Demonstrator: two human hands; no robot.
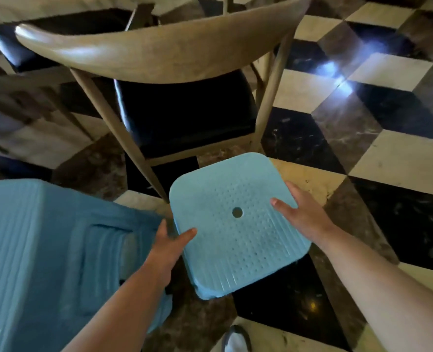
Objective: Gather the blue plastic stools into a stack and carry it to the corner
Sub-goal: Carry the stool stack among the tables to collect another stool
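Observation:
A light blue plastic stool point(225, 240) with a dotted square seat and a round centre hole is low in the middle of the head view. My left hand point(168, 246) grips its left edge, thumb on top of the seat. My right hand point(298, 212) grips its right edge, thumb resting on the seat. Whether the stool's legs touch the floor is hidden. A stack of blue stools point(45, 262) fills the lower left, close beside my left forearm, with its ribbed sides showing.
A wooden chair point(159, 54) with a curved back and black seat stands right behind the held stool. Another black-seated chair point(19, 52) and a table edge lie at the upper left. The checkered tile floor point(363, 148) spreads out to the right. My shoe point(235, 339) shows at the bottom.

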